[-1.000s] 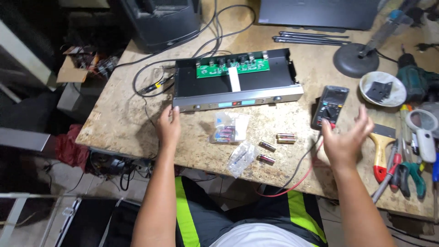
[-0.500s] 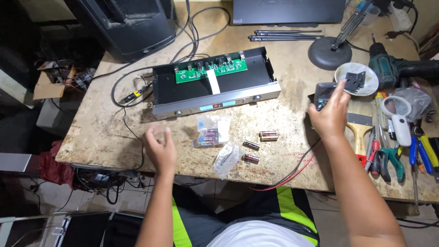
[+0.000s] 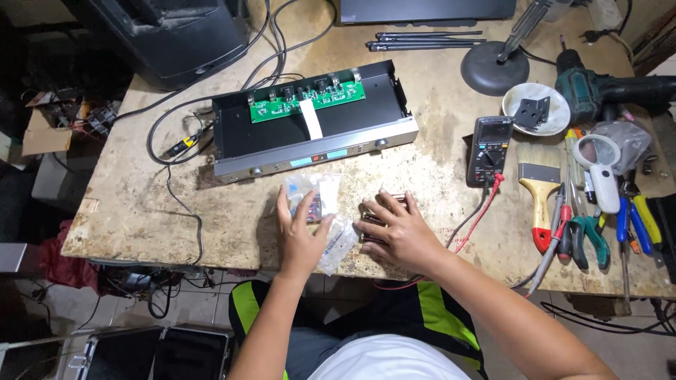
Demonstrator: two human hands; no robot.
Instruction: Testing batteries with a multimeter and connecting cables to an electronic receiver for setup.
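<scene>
Setting: worn stone-topped bench (image 3: pixel 113 211) in a cluttered workshop, seen from above, with cables trailing off its far edge and a dark speaker cabinet (image 3: pixel 176 35) at the back.
Main unit: open black equipment chassis (image 3: pixel 317 130) lies mid-bench, lid off, a green circuit board (image 3: pixel 306 98) and a white ribbon cable (image 3: pixel 310 118) showing inside.
Change, left hand: left hand (image 3: pixel 299 236) has come in from the bare bench to the left and now lies flat, fingers spread apart, on the clear plastic bags (image 3: pixel 317 200) just in front of the chassis; it presses on them and grips nothing.
Change, right hand: right hand (image 3: pixel 398 229) has left the multimeter (image 3: pixel 489 149), which it was reaching toward half a second ago, and now sits near the bench's front edge just right of the bags.
Right-hand fingers: splayed and curled down over the small cylindrical parts (image 3: pixel 384 206); only their ends peek out, so whether any is pinched cannot be told.
Meaning: both hands have converged on the small parts and bags, so the work seems to have shifted away from the meter.
Meter leads: red wire (image 3: pixel 479 218) runs from the meter toward the right forearm.
Right side: paintbrush (image 3: pixel 539 186), pliers (image 3: pixel 588 239), magnifier (image 3: pixel 598 169), cordless drill (image 3: pixel 598 88) and white bowl (image 3: pixel 535 109) lie untouched, well apart from both hands.
</scene>
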